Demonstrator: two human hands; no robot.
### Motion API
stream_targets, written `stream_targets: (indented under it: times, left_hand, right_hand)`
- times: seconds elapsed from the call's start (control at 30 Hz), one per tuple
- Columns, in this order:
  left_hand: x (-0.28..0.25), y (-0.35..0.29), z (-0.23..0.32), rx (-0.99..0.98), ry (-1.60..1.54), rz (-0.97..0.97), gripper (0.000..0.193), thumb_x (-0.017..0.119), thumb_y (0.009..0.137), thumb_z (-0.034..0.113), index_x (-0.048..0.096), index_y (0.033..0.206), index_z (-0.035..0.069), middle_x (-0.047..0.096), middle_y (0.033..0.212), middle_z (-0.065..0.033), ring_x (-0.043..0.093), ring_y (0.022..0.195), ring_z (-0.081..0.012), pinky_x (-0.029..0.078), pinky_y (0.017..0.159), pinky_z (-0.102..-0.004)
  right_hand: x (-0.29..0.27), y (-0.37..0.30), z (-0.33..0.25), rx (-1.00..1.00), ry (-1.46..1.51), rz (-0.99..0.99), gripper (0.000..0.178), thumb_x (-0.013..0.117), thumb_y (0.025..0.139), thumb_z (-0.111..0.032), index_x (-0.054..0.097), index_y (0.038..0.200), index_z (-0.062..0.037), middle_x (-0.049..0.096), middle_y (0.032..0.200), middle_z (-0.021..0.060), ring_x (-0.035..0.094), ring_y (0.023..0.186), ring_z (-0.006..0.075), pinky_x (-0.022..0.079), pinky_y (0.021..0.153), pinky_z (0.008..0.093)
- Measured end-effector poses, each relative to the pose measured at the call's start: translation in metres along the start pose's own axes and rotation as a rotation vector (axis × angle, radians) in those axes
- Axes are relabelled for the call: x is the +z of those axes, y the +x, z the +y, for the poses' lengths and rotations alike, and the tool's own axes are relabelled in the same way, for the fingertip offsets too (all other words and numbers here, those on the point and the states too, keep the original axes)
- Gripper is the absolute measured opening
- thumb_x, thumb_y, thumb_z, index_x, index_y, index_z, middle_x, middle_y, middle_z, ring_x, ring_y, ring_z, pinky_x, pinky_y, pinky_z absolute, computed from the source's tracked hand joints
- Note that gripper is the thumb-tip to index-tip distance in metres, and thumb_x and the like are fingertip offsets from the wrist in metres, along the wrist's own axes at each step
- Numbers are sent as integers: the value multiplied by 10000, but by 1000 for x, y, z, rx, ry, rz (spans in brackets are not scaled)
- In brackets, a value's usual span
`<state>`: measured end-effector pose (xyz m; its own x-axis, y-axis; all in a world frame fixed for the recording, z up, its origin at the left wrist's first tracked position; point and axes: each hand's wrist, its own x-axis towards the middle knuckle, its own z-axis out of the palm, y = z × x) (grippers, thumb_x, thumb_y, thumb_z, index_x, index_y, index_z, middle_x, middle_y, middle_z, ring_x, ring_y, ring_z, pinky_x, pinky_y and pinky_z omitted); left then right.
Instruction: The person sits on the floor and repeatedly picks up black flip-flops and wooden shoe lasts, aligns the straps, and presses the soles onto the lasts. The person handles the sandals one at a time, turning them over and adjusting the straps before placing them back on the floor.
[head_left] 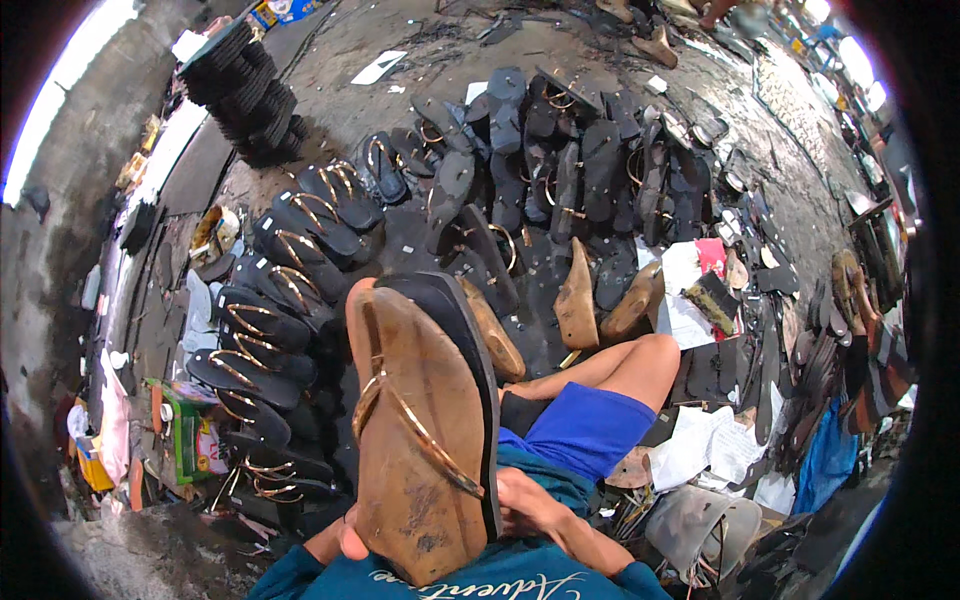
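Observation:
Close in front of me stands a brown wooden shoe last (410, 470) with a black flip-flop (487, 420) fitted on it. A gold thong strap (430, 445) crosses the last, and the dark sole runs along its right side. My left hand (345, 538) is closed at the last's lower left edge. Its thumb shows there, while the other fingers are hidden behind. On the other side my right hand (530, 503) is closed against the sole's lower right edge, its fingertips partly covered by the sole.
Flip-flops with gold straps (255, 375) curve along the left. More dark sandals (600, 170) lie ahead, near loose wooden lasts (576, 300). A stack of black soles (245, 95) stands far left. Papers (710, 445) and a grey container (703, 525) are right of my bent leg.

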<state>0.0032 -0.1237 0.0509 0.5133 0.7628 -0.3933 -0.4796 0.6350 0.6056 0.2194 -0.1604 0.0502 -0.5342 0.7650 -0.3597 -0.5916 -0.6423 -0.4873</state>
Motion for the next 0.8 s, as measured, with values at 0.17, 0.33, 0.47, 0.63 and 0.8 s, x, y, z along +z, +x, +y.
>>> stream_targets:
  times: [0.17,0.33,0.47,0.63,0.8]
  left_hand:
    - [29,39,24,105,19,21,1292,834,613,756,308,1523,4,522,1424,-150,530,1314,-277,441,1101,-434]
    - [52,92,24,437,314,186,1298,909,614,641,218,1504,-3,482,1401,-161,537,1289,-289,463,1072,-417]
    - [54,97,18,449,500,194,1299,946,625,552,151,1480,-19,439,1402,-166,525,1287,-313,462,1070,-425]
    - [70,79,28,364,822,90,1307,973,613,484,168,1502,-36,417,1431,-191,467,1346,-296,401,1128,-423]
    - [78,71,53,392,1560,-26,492,520,1036,433,631,1390,109,702,1224,-82,514,1205,-304,299,1033,-396]
  right_hand:
    - [-38,40,-5,-313,-357,178,491,603,1032,-393,579,1286,27,631,1241,63,571,1145,121,473,990,305]
    - [-9,22,-60,-672,-948,146,1057,889,768,-374,298,1518,78,454,1501,218,463,1391,326,395,1143,423]
    - [-14,32,-36,-589,-1243,391,1122,902,737,-315,234,1557,58,394,1527,267,432,1417,368,395,1153,451]
    - [-19,27,-42,-579,-318,56,1221,905,691,-346,164,1589,21,380,1559,208,351,1470,316,262,1210,428]
    - [-27,15,-32,-472,228,178,1042,651,732,-455,229,1577,-15,468,1485,234,523,1327,368,429,1128,479]
